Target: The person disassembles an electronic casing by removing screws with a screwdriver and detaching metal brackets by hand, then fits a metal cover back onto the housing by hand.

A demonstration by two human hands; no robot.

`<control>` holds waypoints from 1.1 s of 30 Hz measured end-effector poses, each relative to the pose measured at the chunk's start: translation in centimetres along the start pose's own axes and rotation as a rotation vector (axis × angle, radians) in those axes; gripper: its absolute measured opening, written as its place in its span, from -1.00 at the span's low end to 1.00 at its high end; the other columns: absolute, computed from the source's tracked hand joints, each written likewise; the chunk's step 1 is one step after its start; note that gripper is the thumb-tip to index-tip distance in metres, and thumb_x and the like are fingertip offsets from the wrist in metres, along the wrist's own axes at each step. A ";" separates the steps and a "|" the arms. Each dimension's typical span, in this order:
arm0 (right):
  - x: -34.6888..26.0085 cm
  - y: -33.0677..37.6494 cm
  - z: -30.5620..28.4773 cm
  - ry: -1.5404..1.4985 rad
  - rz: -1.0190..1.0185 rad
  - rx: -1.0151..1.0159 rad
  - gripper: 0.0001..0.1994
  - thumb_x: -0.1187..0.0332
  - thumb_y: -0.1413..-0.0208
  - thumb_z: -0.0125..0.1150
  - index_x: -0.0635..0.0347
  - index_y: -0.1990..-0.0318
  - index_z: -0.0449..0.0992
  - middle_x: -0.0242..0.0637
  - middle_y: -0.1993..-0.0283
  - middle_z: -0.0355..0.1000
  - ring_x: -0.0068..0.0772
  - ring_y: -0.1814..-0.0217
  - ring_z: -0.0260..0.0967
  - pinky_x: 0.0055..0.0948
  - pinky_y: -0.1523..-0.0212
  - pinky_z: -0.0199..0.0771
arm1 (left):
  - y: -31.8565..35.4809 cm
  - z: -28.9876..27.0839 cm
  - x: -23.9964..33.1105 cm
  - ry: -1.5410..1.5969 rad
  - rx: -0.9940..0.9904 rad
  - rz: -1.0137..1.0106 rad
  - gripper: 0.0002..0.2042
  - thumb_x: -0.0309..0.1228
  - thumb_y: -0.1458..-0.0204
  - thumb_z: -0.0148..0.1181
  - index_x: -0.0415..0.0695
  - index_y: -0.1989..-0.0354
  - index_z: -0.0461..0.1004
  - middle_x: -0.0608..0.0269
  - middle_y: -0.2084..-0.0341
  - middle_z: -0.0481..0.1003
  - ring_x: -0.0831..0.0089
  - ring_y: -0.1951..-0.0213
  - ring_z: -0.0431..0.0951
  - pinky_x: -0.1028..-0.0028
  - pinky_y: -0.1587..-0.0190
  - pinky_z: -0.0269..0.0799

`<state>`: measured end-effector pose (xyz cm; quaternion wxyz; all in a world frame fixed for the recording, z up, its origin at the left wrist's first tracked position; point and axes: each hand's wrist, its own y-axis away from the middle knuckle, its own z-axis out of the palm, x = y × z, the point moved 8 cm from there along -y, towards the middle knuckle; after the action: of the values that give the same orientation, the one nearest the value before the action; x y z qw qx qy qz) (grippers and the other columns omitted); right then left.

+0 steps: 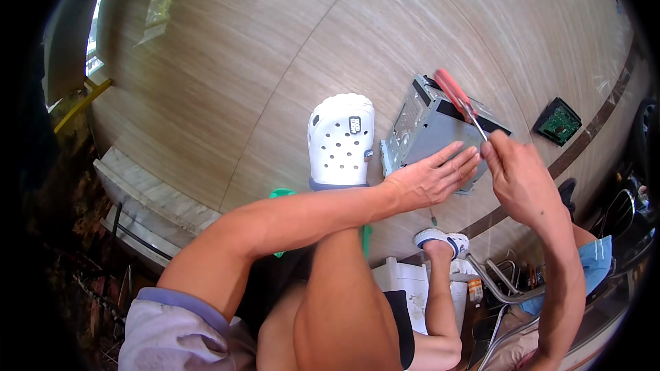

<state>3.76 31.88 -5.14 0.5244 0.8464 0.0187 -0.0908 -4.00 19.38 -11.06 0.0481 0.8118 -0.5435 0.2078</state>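
Note:
A grey metal box (pixel 430 130), like a computer case, stands tilted on the floor just right of a white clog. My left hand (pixel 436 177) lies over its near side, fingers stretched out together and holding nothing. To the right of it my right hand (pixel 519 172) is closed, thumb and fingers pinching the thin metal end of a red-handled screwdriver (pixel 452 89). The handle points up and away, over the box's top edge. Whether the left fingertips press on the box or hover just above it, I cannot tell.
A green circuit board (pixel 558 124) in a black frame lies at the right. A small green-handled tool (pixel 434 220) lies near the second clog (pixel 440 240). Metal chair tubing (pixel 491 278) and a blue garment (pixel 597 261) are at the lower right; a marble step (pixel 155 189) is left.

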 end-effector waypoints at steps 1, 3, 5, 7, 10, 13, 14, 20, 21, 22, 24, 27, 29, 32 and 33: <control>0.4 0.0 -2.2 -0.129 -0.026 0.179 -0.76 0.28 -0.42 0.04 0.29 0.09 0.54 0.11 0.37 0.50 0.26 0.27 0.45 0.04 0.22 0.39 | 0.0 0.0 0.0 -0.001 -0.001 0.002 -0.40 -0.25 -0.23 -0.03 -0.25 -0.44 0.29 0.03 -0.50 0.20 0.07 -0.55 0.07 -0.10 -0.59 -0.15; 3.1 0.6 -4.9 -0.359 0.154 0.356 -0.72 0.23 -0.43 0.07 0.25 0.15 0.60 -0.23 0.56 0.33 -0.34 0.48 0.34 -0.23 0.38 0.31 | 0.0 -0.1 0.0 -0.001 0.008 -0.007 -0.41 -0.25 -0.23 -0.03 -0.25 -0.43 0.31 0.02 -0.49 0.21 0.07 -0.55 0.08 -0.10 -0.58 -0.14; 5.2 1.5 -7.8 -0.638 0.218 0.612 -0.72 0.19 -0.45 0.06 0.20 0.09 0.59 -0.44 0.57 0.17 -0.59 0.50 0.11 -0.39 0.43 0.21 | 0.1 -0.3 0.0 -0.016 0.021 -0.009 -0.42 -0.25 -0.23 -0.03 -0.25 -0.41 0.33 0.02 -0.49 0.22 0.06 -0.54 0.10 -0.11 -0.58 -0.12; 5.0 1.8 -8.6 -0.606 0.198 0.688 -0.72 0.19 -0.46 0.04 0.22 0.08 0.57 -0.44 0.57 0.18 -0.56 0.51 0.13 -0.38 0.44 0.22 | 0.2 -0.3 0.0 -0.009 0.030 -0.002 -0.42 -0.25 -0.22 -0.03 -0.24 -0.40 0.35 0.02 -0.48 0.23 0.06 -0.53 0.12 -0.11 -0.57 -0.10; 1.7 0.4 -5.0 -0.250 0.045 0.508 -0.70 0.19 -0.47 0.03 0.26 0.08 0.54 -0.41 0.56 0.20 -0.54 0.52 0.18 -0.35 0.44 0.24 | 0.2 -0.2 0.1 0.008 0.019 0.007 -0.42 -0.26 -0.22 -0.02 -0.24 -0.40 0.35 0.01 -0.47 0.24 0.06 -0.52 0.14 -0.11 -0.57 -0.07; 1.0 0.0 0.6 -0.154 -0.007 0.144 -0.69 0.19 -0.47 0.03 0.29 0.09 0.52 -0.40 0.56 0.20 -0.53 0.53 0.20 -0.35 0.45 0.24 | 0.1 -0.2 0.0 0.008 0.021 -0.001 -0.42 -0.26 -0.22 -0.01 -0.23 -0.40 0.35 0.00 -0.47 0.24 0.06 -0.52 0.15 -0.10 -0.56 -0.06; 2.1 0.4 -0.1 -0.279 -0.032 0.210 -0.69 0.18 -0.47 0.03 0.30 0.09 0.52 -0.40 0.57 0.20 -0.54 0.53 0.20 -0.35 0.46 0.23 | 0.0 -0.3 0.1 -0.002 0.019 -0.001 -0.42 -0.26 -0.22 -0.01 -0.23 -0.40 0.35 -0.01 -0.47 0.24 0.06 -0.52 0.15 -0.10 -0.56 -0.05; 12.0 5.8 -6.9 -0.670 0.146 0.717 -0.65 0.08 -0.52 0.00 0.15 0.05 0.61 -0.65 0.58 0.07 -0.81 0.58 -0.04 -0.60 0.58 -0.08 | 0.0 -0.9 -0.3 0.016 0.021 -0.004 -0.44 -0.29 -0.19 0.04 -0.18 -0.38 0.40 0.02 -0.46 0.26 0.10 -0.50 0.20 -0.03 -0.52 0.06; 13.6 6.6 -7.9 -0.692 0.230 0.830 -0.64 0.08 -0.52 0.00 0.15 0.03 0.61 -0.65 0.58 0.07 -0.81 0.59 -0.05 -0.60 0.59 -0.08 | 0.0 -0.9 -0.3 0.018 0.004 0.002 -0.44 -0.29 -0.18 0.04 -0.19 -0.38 0.40 0.02 -0.46 0.26 0.09 -0.50 0.20 -0.03 -0.52 0.06; 14.3 7.1 -8.7 -0.705 0.227 0.949 -0.64 0.08 -0.52 -0.01 0.15 0.02 0.62 -0.66 0.58 0.07 -0.80 0.60 -0.05 -0.59 0.59 -0.07 | 0.0 -0.9 -0.3 0.019 -0.009 0.010 -0.44 -0.29 -0.18 0.05 -0.19 -0.39 0.39 0.02 -0.46 0.25 0.09 -0.50 0.20 -0.03 -0.52 0.06; 14.3 7.4 -8.3 -0.674 0.249 0.997 -0.64 0.10 -0.51 0.00 0.17 0.01 0.63 -0.62 0.57 0.10 -0.75 0.59 0.01 -0.56 0.57 0.02 | -0.1 -0.8 -0.2 0.029 -0.023 0.018 -0.43 -0.30 -0.18 0.06 -0.20 -0.39 0.38 0.01 -0.47 0.25 0.08 -0.50 0.19 -0.03 -0.51 0.07; 9.8 4.8 -4.5 -0.164 0.013 0.695 -0.67 0.16 -0.49 0.03 0.23 0.08 0.61 -0.52 0.54 0.22 -0.63 0.54 0.18 -0.47 0.47 0.23 | -0.1 -0.7 -0.2 0.044 -0.033 0.016 -0.42 -0.32 -0.16 0.08 -0.22 -0.39 0.37 0.00 -0.46 0.25 0.08 -0.50 0.19 -0.02 -0.50 0.09; 7.8 4.2 -1.3 0.124 -0.140 0.442 -0.68 0.19 -0.47 0.04 0.27 0.15 0.59 -0.50 0.51 0.27 -0.58 0.47 0.24 -0.40 0.40 0.28 | -0.1 -0.5 0.0 0.010 -0.056 0.030 -0.41 -0.27 -0.19 0.03 -0.18 -0.42 0.35 0.01 -0.49 0.21 0.07 -0.52 0.14 -0.06 -0.55 -0.05; 12.0 5.7 -1.5 -0.420 0.089 0.439 -0.68 0.16 -0.48 0.04 0.22 0.18 0.58 -0.53 0.54 0.23 -0.65 0.50 0.19 -0.45 0.47 0.17 | 0.0 -0.3 0.1 -0.013 -0.067 0.038 -0.41 -0.25 -0.21 0.01 -0.16 -0.43 0.34 0.03 -0.50 0.19 0.08 -0.54 0.12 -0.08 -0.58 -0.12; 14.1 6.7 -2.3 -0.580 0.210 0.525 -0.67 0.15 -0.49 0.02 0.20 0.17 0.57 -0.53 0.57 0.20 -0.67 0.53 0.15 -0.47 0.49 0.17 | 0.0 -0.3 0.1 -0.016 -0.067 0.037 -0.42 -0.25 -0.21 0.00 -0.16 -0.43 0.34 0.04 -0.50 0.20 0.08 -0.53 0.12 -0.07 -0.58 -0.12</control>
<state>18.81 30.09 -0.69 0.2803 0.8882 -0.2403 -0.2735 -4.07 19.38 -10.79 0.0671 0.8013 -0.5654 0.1837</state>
